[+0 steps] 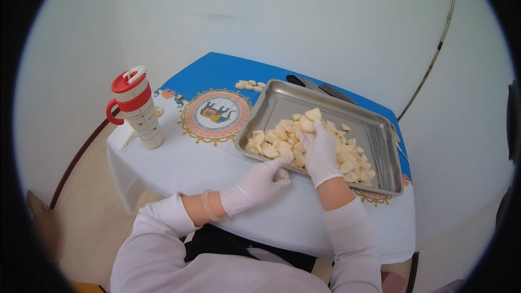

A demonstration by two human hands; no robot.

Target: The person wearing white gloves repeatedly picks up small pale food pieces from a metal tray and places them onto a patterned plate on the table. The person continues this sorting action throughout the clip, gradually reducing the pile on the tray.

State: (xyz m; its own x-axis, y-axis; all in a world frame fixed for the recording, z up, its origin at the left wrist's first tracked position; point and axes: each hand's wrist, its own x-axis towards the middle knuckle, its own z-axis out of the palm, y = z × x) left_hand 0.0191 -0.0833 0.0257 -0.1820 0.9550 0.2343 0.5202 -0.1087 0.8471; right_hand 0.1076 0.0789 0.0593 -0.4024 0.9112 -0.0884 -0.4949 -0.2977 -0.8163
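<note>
A rectangular metal tray (325, 101) holds a heap of pale cut vegetable pieces (281, 138), with a bundle of thin metal skewers (380, 156) along its right side. My right hand (321, 150), in a white glove, is over the heap with its fingers around a pale piece (307, 125); another piece (313, 114) shows just beyond the fingertips. My left hand (260, 183), also gloved, is at the tray's near edge, thumb and fingers closed on what looks like a thin skewer, which is mostly hidden. Whether the skewer runs between both hands is hard to tell.
On the tablecloth (179, 171) a tall tumbler with a red lid and handle (140, 110) stands at the left. A few pale pieces (249, 85) lie beyond the tray's left corner. Behind the tray are a dark-handled utensil (296, 80) and a dark flat object (337, 93). A wall rises behind.
</note>
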